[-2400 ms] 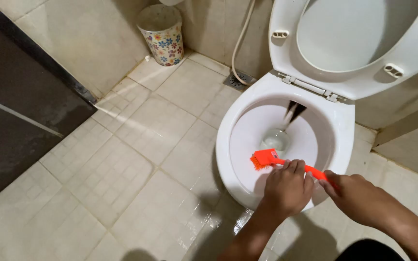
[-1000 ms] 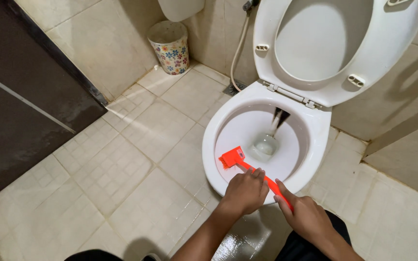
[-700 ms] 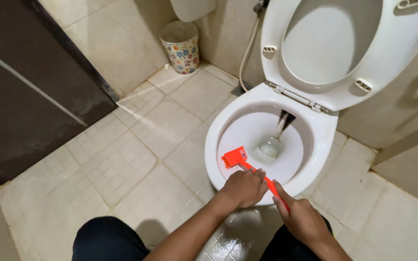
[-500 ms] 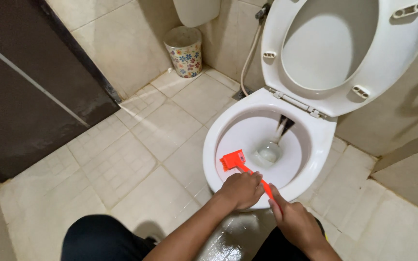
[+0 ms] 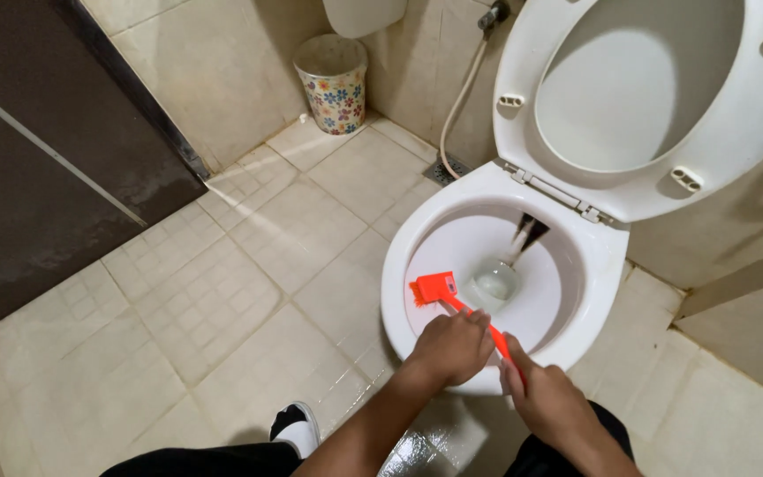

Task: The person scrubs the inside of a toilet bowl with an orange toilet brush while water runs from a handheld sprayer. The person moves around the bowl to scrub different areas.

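An orange toilet brush (image 5: pixel 439 292) reaches into the white toilet bowl (image 5: pixel 417 238), its head against the inner left wall. My left hand (image 5: pixel 454 347) grips the handle near the middle, above the bowl's front rim. My right hand (image 5: pixel 551 400) holds the handle's end, just right of and below the left. The seat and lid (image 5: pixel 638 97) stand raised. Water sits at the bottom of the bowl.
A flower-patterned waste bin (image 5: pixel 336 81) stands in the far corner. A hose (image 5: pixel 457 102) hangs down the wall beside the toilet. A dark door (image 5: pixel 37 168) is at the left. The beige tiled floor (image 5: pixel 222 291) looks wet near the bowl's base. My foot (image 5: pixel 296 427) shows below.
The brush head has stayed at the bowl's left inner wall while both hands kept hold. My view shifted, and my leg and foot came into sight.
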